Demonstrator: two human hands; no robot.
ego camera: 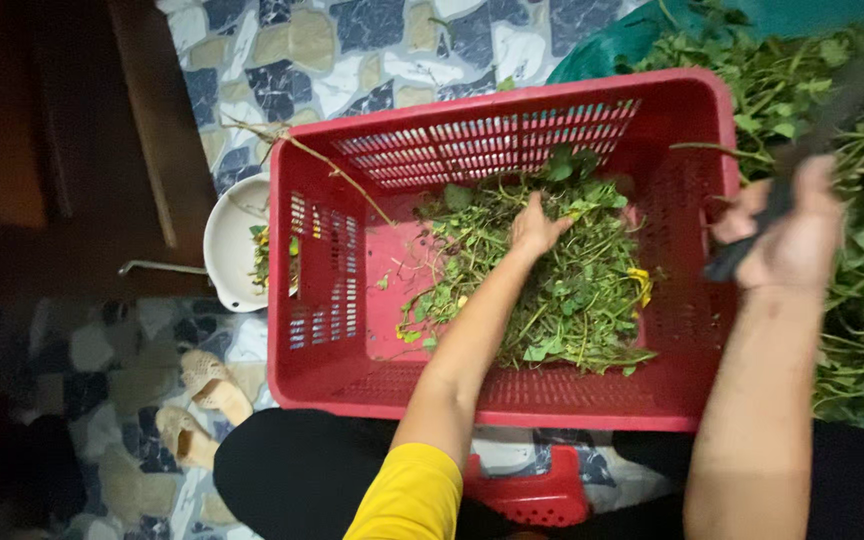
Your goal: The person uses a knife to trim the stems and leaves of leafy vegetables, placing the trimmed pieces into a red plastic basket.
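Both hands work: left (535, 228) spread on greens (552, 280) in red crate (324, 330), right (787, 235) gripping dark tool (752, 240).

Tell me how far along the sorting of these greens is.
Done: a heap of leafy greens already lies in the red crate, and a few scraps sit in the white bowl beside it. In hand: the left hand presses into that heap, while the right hand holds a dark, blurred tool over the crate's edge. Left: a large pile of stems waits on the right.
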